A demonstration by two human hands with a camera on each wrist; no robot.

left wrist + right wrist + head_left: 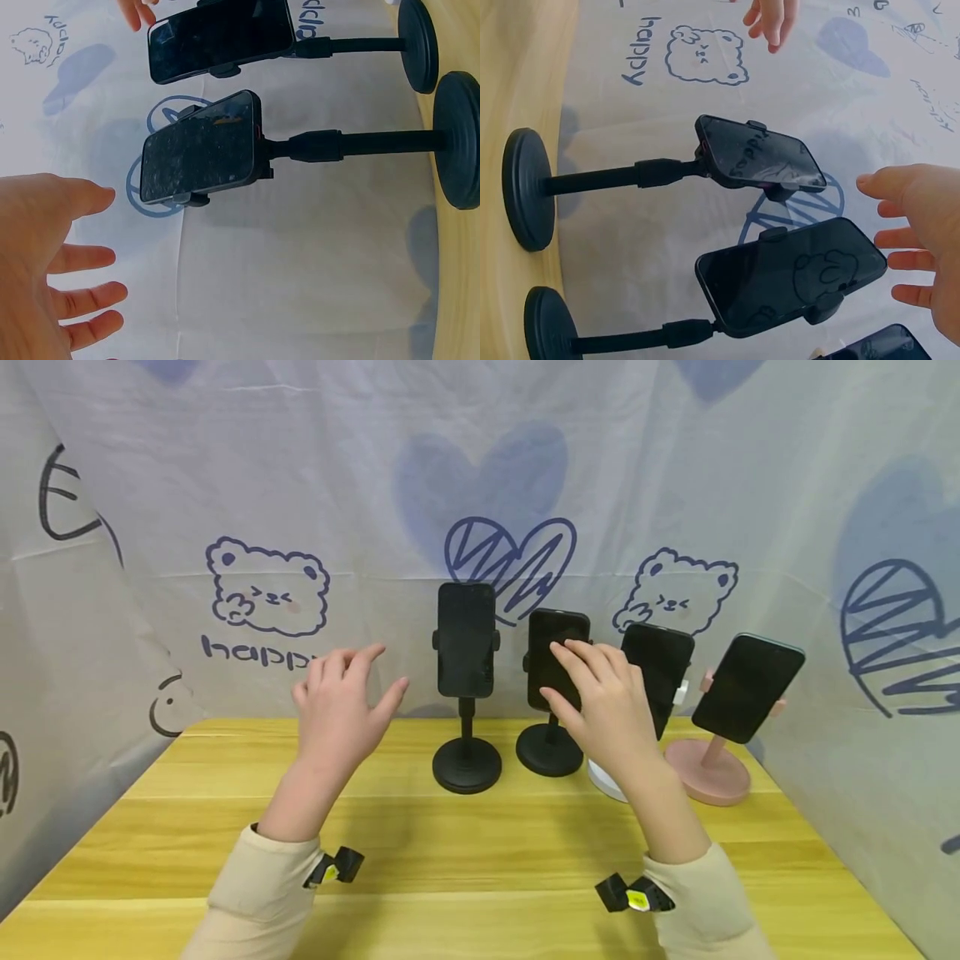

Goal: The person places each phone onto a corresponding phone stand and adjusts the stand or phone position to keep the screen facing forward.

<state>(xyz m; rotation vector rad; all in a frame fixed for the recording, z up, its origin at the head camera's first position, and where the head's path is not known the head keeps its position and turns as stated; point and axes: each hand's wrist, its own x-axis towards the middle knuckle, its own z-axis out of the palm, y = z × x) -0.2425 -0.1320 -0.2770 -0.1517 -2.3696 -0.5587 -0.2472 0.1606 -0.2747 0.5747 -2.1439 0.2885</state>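
Note:
My left hand point(337, 714) hovers with fingers spread, left of a smartphone point(466, 639) upright in a black phone stand point(467, 767). Empty air separates that hand from the phone in the left wrist view. My right hand point(611, 710), fingers loosely extended and holding nothing, overlaps a second phone point(542, 652) in another black stand point(549, 752). The right wrist view shows its fingertips point(900, 260) just off that phone's upper end. Partly behind this hand is a third phone point(663, 664) in a white stand point(606, 781). All the screens are dark.
Farther right, a fourth phone point(748, 689) leans tilted in a pink stand point(708, 772). The stands form a row along the back of the wooden table point(465, 860). A white cloth point(360, 485) printed with hearts and bears hangs behind and beside it.

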